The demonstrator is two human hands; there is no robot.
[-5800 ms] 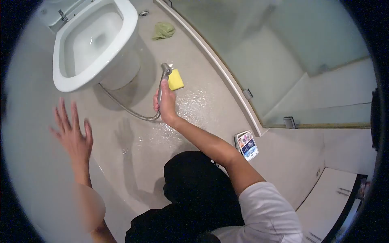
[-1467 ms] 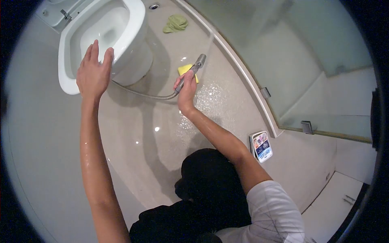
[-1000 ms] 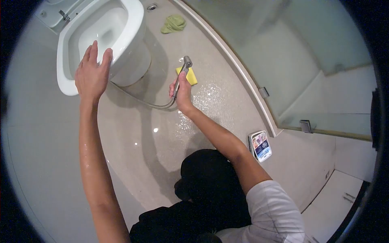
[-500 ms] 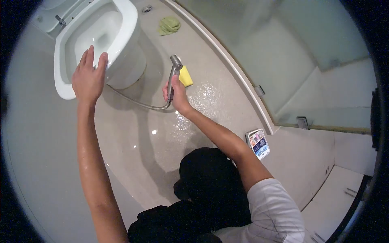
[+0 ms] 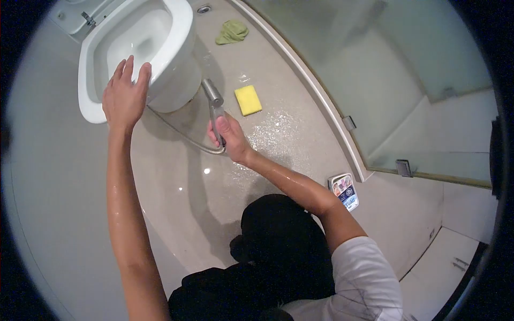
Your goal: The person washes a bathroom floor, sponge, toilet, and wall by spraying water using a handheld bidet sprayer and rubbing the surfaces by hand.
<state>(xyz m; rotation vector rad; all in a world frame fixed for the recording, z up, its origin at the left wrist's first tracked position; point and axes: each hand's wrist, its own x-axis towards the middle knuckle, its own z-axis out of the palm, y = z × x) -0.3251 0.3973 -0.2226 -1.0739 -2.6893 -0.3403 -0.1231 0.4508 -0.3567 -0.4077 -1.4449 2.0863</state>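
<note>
My right hand [image 5: 230,138] is wrapped round the handle of a metal bidet sprayer [image 5: 212,93], thumb along its grip. The sprayer's head points up and toward the toilet. From its base a flexible metal hose [image 5: 187,140] curves back behind the toilet bowl [image 5: 184,32]. My left hand [image 5: 125,96] is over the front rim of the white bowl, palm down, fingers spread, holding nothing. A yellow sponge [image 5: 248,100] lies flat on the wet floor just beyond my right hand.
A crumpled green cloth [image 5: 232,32] lies near a floor drain [image 5: 204,9]. Along the right runs a raised shower curb [image 5: 321,96] with glass panels [image 5: 396,75]. A labelled package [image 5: 344,190] rests on the floor by my right elbow. Water glistens on the tiles [image 5: 276,131].
My right hand has turned the sprayer so its head tips left toward the toilet, away from the sponge, which now shows fully. My left hand stays at the bowl; the view has shifted slightly.
</note>
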